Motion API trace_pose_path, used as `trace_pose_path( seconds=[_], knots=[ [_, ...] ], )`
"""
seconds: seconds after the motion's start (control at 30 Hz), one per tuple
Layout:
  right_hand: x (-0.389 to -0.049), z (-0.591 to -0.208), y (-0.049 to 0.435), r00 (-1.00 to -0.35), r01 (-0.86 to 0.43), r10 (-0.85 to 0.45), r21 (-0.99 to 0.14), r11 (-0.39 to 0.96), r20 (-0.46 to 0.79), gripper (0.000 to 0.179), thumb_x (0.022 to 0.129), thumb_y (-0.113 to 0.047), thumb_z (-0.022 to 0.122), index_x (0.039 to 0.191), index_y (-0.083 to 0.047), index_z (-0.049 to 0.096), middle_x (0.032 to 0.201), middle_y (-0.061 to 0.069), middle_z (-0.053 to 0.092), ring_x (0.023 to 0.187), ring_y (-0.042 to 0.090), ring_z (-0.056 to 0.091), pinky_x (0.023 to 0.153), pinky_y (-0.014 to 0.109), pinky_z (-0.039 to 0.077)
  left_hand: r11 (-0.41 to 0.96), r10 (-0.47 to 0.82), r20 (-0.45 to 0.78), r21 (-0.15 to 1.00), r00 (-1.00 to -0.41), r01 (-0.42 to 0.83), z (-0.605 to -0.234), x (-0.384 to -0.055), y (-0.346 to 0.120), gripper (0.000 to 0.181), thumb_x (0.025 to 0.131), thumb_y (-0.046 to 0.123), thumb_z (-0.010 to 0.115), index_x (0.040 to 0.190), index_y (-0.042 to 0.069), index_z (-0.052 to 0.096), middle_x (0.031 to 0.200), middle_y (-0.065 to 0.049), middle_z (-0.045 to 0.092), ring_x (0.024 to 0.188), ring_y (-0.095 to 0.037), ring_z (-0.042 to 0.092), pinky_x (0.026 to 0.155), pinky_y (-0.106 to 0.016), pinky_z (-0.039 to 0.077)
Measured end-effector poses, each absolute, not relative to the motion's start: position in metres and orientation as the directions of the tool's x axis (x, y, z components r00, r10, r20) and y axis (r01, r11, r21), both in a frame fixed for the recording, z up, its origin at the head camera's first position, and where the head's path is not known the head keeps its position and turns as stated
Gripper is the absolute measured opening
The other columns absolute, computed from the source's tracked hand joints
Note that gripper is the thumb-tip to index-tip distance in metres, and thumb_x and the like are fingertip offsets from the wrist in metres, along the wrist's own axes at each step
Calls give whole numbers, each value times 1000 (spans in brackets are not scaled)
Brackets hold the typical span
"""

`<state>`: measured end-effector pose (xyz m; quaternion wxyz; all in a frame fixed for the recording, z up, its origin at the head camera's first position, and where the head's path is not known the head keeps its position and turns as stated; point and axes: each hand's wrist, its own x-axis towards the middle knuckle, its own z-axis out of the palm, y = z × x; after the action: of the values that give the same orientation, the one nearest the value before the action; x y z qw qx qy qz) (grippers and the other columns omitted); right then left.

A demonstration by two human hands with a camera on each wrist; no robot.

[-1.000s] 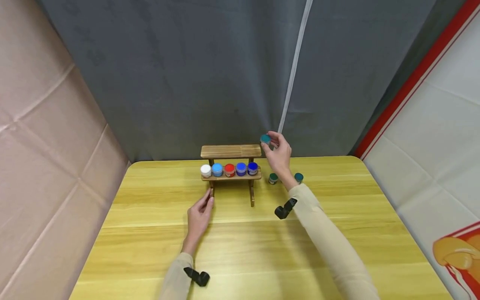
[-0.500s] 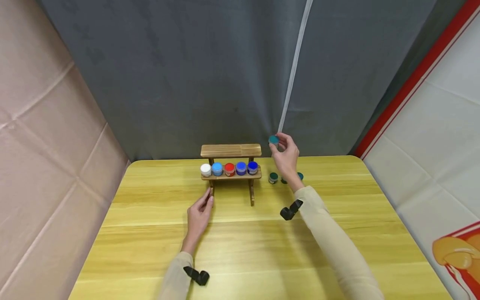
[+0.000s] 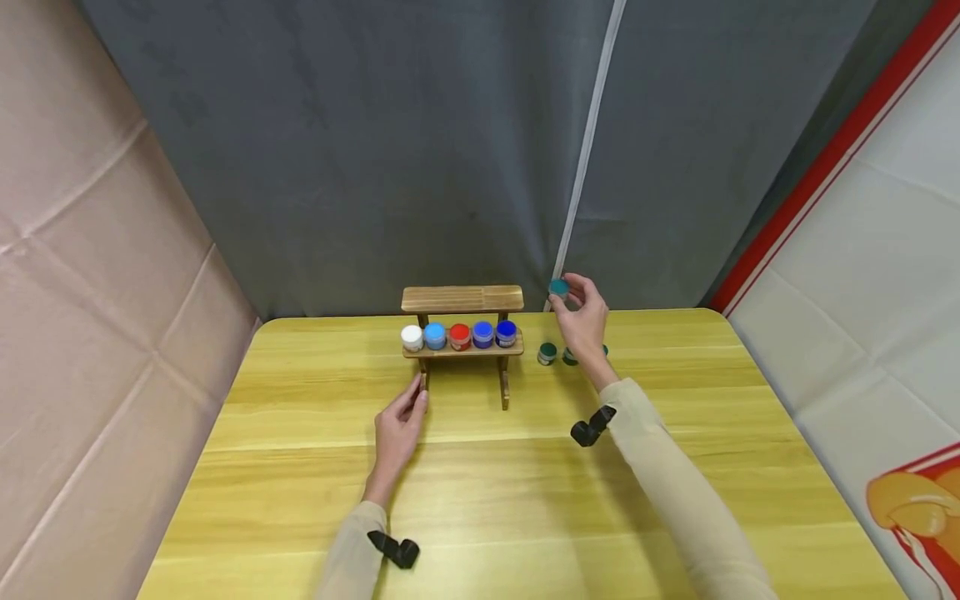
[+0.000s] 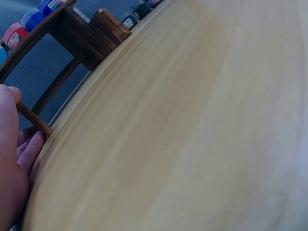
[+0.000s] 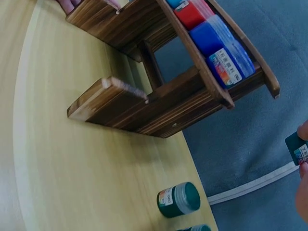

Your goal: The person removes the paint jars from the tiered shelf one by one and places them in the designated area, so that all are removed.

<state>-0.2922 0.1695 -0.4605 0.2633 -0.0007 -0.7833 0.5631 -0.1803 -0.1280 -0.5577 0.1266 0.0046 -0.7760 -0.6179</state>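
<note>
Right wrist view, unlike left, shows pinched jar (image 5: pixel 296 148).

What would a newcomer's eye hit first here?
Probably the row of five jars, white, light blue, red and two blues, bright on the lower shelf of the wooden rack toward the back of the table. Next, the right hand, pinching a teal-topped jar in the air to the rack's right, with dark green jars standing on the table nearby. The left hand grips the rack's left leg.
</note>
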Motion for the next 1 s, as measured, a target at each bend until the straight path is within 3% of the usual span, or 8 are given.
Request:
trace_pose_path(
  seconds=[0.47, 1.0],
  knots=[
    [-286, -479, 188, -875, -246, 315, -897, 367, 368, 41, 92, -4, 72, 130, 4, 60, 129, 21, 64, 118, 35, 61, 109, 44, 53, 246, -164, 195, 957, -967, 151, -557, -182, -127, 37, 100, 14, 66, 136, 7, 63, 128, -22, 67, 100, -37, 74, 80, -17, 61],
    [-280, -496, 197, -885, -184, 340, -911, 369, 317, 41, 90, -4, 74, 128, 4, 61, 129, 21, 65, 118, 35, 63, 107, 44, 54, 238, -164, 185, 961, -969, 143, -556, -181, -128, 36, 100, 15, 65, 136, 9, 64, 127, -22, 68, 100, -38, 73, 79, -9, 58]
  ],
)
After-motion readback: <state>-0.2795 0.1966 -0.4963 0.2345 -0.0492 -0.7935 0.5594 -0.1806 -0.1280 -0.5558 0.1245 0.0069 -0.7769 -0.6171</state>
